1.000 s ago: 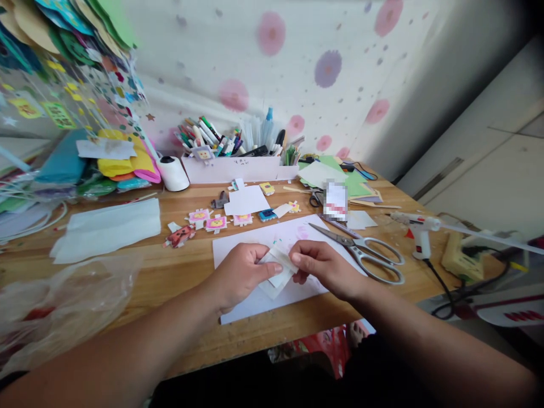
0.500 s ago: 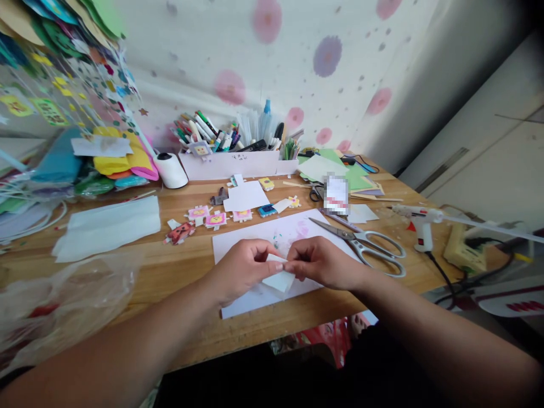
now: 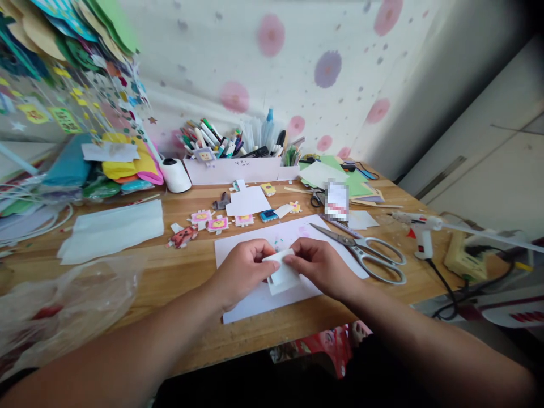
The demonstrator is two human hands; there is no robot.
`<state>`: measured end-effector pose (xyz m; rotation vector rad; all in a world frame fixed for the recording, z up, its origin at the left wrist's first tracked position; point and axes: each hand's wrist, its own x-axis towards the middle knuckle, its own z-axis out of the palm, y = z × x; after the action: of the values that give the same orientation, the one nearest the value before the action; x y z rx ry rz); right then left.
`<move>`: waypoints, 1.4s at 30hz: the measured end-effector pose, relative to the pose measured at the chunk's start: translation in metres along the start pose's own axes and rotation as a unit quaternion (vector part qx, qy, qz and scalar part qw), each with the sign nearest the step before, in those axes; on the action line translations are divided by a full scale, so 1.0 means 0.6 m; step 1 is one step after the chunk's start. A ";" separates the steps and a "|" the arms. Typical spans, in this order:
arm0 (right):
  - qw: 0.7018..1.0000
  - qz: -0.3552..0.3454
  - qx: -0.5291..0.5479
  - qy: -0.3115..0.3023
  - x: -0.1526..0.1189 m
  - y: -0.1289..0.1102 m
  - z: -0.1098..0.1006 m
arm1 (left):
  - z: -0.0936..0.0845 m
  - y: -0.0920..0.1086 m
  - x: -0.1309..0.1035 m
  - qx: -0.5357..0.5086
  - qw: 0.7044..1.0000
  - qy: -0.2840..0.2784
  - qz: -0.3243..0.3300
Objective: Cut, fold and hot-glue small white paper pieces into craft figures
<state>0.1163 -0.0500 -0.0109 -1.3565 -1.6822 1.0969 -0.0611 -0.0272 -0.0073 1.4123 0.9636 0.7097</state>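
Between both hands is a small piece of white paper point(image 3: 284, 277) that looks folded or layered. My left hand point(image 3: 249, 266) pinches its left edge with the thumb on top. At its upper right edge my right hand point(image 3: 321, 263) pinches it, thumb also on top; the other fingers are curled out of sight behind. Under the hands lies a larger white sheet point(image 3: 250, 309) with faint coloured marks. A pair of large scissors point(image 3: 357, 246) with grey handles rests partly over the sheet's right side, just beyond my right hand.
Small coloured paper cut-outs point(image 3: 218, 224) lie behind the sheet. Farther back stands a pen box point(image 3: 238, 170) beside a white thread spool point(image 3: 175, 175). A glue gun point(image 3: 420, 229) with its cord is at right. White tissue sheets point(image 3: 110, 229) and a plastic bag point(image 3: 80, 306) are at left.
The white paper has been turned, and more of its layered surface shows between the thumbs. My right thumb has shifted up to its upper edge. The camera view has tilted slightly.
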 end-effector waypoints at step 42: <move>0.940 0.050 -0.160 0.298 -0.069 0.053 -0.180 | -0.003 -0.008 0.002 -0.138 0.989 0.008 -0.048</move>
<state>0.2344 -0.0678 0.0021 -1.7744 -1.3728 0.3917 -0.0630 -0.0257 -0.0118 1.1129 0.9004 0.7520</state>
